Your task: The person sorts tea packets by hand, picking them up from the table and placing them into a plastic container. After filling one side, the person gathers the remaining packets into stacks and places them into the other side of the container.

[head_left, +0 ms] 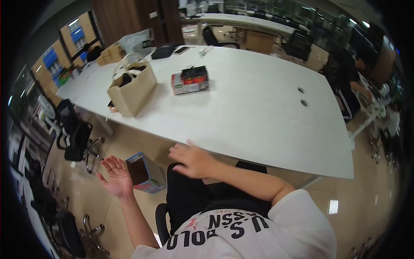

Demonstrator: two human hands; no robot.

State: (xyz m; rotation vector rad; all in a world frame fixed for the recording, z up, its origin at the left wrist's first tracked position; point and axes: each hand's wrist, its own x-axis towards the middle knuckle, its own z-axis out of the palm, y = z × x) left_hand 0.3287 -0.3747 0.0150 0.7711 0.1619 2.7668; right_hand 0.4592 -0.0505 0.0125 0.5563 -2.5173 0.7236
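Note:
My left hand [115, 177] is raised with its palm up and fingers apart, holding nothing. Just beside it, an open cardboard box [156, 175] with a blue edge and printed side stands low, near the floor. My right hand [196, 162] is over my lap by the table's near edge, slightly blurred, its fingers stretched out and nothing in them. On the white table [250, 112], a red and white box [189, 87] carries a black object [194, 73] whose kind I cannot make out. A beige tote bag [133, 93] with dark things inside stands to its left.
Farther back on the table lie a black pouch [163, 52], a phone [181, 50], a grey plastic bag [136, 42] and cardboard boxes [110, 55]. An office chair [73, 129] stands at left. Another person [347, 82] sits beyond the right end.

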